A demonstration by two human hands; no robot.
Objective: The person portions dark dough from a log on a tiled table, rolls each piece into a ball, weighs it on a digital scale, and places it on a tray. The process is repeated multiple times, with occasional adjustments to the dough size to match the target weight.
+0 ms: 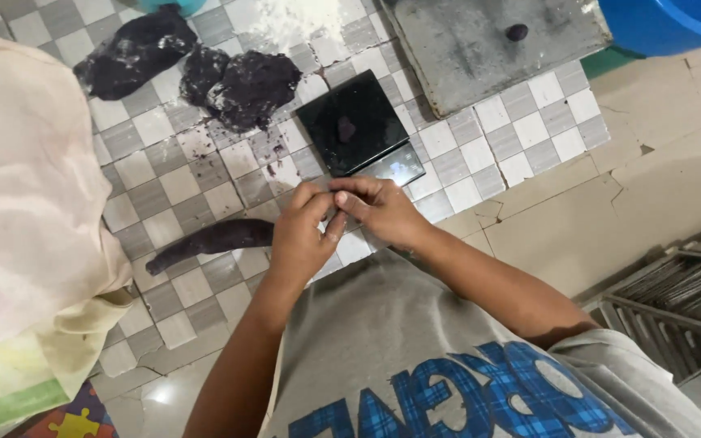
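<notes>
My left hand [302,235] and my right hand [383,207] meet fingertip to fingertip just below a black flat scale [359,122]. Both hands' fingers are pinched together; whatever lies between them is hidden. A dark purple roll of dough [212,238] lies on the checked tiles just left of my left hand. Two bigger lumps of the same dark dough [135,49] [249,85] sit farther up, with flour [302,16] dusted beside them. A small dark smear shows on the scale's top.
A grey board [488,40] with one small dough ball [517,32] lies at the top right, beside a blue basin [667,20]. Another person in pale cloth [18,186] fills the left side. A metal rack [675,300] stands at the lower right.
</notes>
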